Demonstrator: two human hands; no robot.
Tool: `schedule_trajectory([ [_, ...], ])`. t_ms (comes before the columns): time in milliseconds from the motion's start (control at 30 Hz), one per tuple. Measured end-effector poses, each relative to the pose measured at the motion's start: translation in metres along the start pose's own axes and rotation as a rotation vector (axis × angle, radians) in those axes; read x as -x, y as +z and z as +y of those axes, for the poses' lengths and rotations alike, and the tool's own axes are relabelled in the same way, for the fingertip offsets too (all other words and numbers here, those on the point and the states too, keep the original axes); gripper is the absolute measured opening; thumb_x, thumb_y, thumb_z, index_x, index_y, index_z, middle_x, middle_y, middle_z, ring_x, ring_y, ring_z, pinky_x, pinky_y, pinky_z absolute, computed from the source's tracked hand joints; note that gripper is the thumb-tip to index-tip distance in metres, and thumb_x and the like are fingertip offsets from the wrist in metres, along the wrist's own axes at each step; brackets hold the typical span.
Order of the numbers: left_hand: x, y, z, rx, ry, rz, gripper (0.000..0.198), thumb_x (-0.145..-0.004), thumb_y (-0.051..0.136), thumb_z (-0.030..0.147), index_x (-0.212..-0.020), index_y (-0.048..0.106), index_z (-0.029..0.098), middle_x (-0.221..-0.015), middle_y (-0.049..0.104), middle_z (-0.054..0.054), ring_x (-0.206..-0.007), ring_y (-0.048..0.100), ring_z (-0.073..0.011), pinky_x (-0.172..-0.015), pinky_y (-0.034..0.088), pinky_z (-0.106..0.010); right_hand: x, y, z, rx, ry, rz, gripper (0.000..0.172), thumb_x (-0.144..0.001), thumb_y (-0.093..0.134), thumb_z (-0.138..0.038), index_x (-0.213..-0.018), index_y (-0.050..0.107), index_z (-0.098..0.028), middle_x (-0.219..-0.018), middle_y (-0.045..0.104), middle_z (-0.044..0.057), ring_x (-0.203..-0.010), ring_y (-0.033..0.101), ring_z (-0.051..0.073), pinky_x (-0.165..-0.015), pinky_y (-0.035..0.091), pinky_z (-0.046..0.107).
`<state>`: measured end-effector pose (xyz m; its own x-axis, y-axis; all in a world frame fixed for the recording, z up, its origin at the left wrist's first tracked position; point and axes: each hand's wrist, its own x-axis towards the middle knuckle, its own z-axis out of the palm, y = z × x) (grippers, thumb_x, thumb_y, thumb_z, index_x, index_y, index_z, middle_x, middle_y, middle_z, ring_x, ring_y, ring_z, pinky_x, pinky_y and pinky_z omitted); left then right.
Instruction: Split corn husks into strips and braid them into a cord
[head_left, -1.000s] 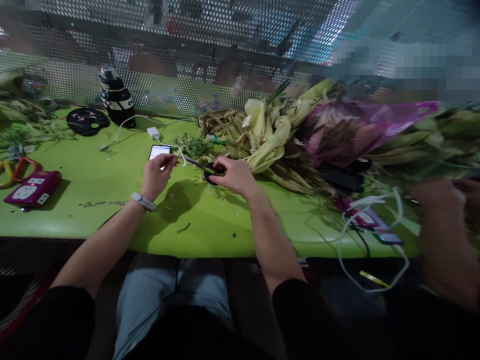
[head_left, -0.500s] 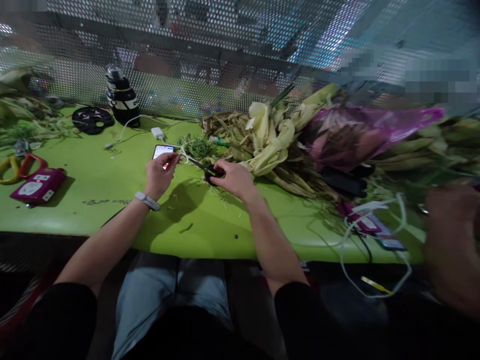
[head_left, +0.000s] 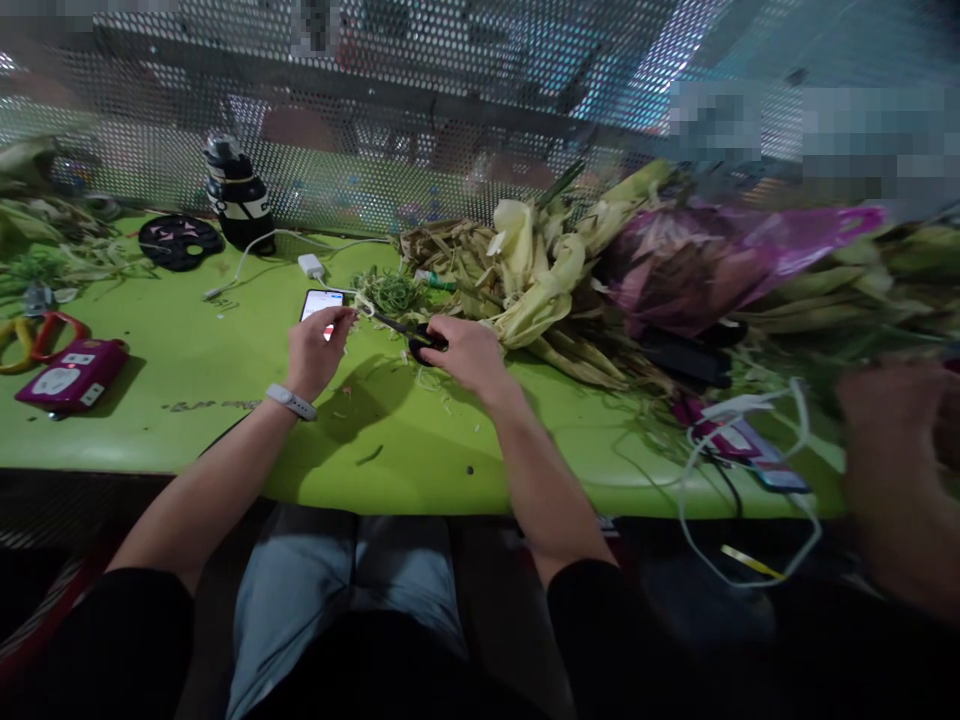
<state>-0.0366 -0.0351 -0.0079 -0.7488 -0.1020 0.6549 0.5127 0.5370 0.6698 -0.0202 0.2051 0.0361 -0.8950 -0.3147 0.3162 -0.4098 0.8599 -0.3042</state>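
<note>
My right hand [head_left: 466, 352] is closed around the black handles of a pair of scissors [head_left: 409, 333], whose blades point left toward my left hand. My left hand [head_left: 315, 346] pinches a thin pale strip of leaf [head_left: 363, 307] at the blade tips; a white band sits on that wrist. Both hands hover over the green table [head_left: 225, 360], just in front of a phone [head_left: 319, 303] with a lit screen and a small heap of green shreds [head_left: 390, 291].
A big pile of pale husks and leaves [head_left: 540, 285] and a purple plastic bag [head_left: 720, 255] lie to the right. Another person's hand [head_left: 896, 420] is at the far right by a cabled phone [head_left: 739, 445]. At left lie a pink device [head_left: 64, 375], a dark bottle [head_left: 236, 195] and a black disc [head_left: 180, 240].
My hands stay in nearly the same place with the scissors at the leaf strip. The other person's hand at the right has shifted a little.
</note>
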Motion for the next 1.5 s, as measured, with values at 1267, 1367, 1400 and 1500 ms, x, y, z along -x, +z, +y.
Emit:
schedule_trajectory([
  [1267, 0.004, -0.003, 0.003, 0.007, 0.051, -0.040, 0.016, -0.088, 0.070, 0.027, -0.102, 0.077, 0.023, -0.100, 0.080, -0.006, -0.093, 0.075, -0.0190, -0.092, 0.059, -0.033, -0.010, 0.010, 0.027, 0.100, 0.139, -0.440, 0.015, -0.077, 0.081, -0.034, -0.079, 0.073, -0.022, -0.079, 0.073, 0.002, -0.069, 0.063, 0.016, -0.056, 0.034, 0.026],
  [1367, 0.004, -0.003, 0.003, -0.017, 0.074, -0.046, 0.017, -0.086, 0.072, 0.028, -0.101, 0.078, 0.024, -0.098, 0.080, -0.005, -0.092, 0.075, -0.0195, -0.090, 0.058, -0.033, -0.010, 0.009, 0.025, 0.129, 0.117, -0.422, 0.015, -0.074, 0.082, -0.034, -0.078, 0.073, -0.023, -0.082, 0.074, 0.003, -0.073, 0.065, 0.018, -0.056, 0.034, 0.026],
  [1400, 0.004, -0.003, 0.003, -0.025, 0.083, -0.054, 0.016, -0.086, 0.072, 0.028, -0.100, 0.078, 0.025, -0.098, 0.080, -0.005, -0.091, 0.075, -0.0195, -0.089, 0.058, -0.033, -0.009, 0.008, 0.024, 0.127, 0.126, -0.416, 0.016, -0.073, 0.083, -0.035, -0.077, 0.072, -0.023, -0.081, 0.074, 0.003, -0.073, 0.065, 0.019, -0.056, 0.035, 0.027],
  [1500, 0.004, -0.002, 0.004, -0.054, 0.120, -0.077, 0.015, -0.087, 0.070, 0.029, -0.099, 0.078, 0.024, -0.099, 0.080, -0.005, -0.090, 0.074, -0.0193, -0.088, 0.056, -0.032, -0.009, 0.004, 0.024, 0.035, 0.193, -0.417, 0.016, -0.076, 0.081, -0.035, -0.078, 0.072, -0.022, -0.074, 0.072, 0.002, -0.065, 0.063, 0.017, -0.059, 0.039, 0.027],
])
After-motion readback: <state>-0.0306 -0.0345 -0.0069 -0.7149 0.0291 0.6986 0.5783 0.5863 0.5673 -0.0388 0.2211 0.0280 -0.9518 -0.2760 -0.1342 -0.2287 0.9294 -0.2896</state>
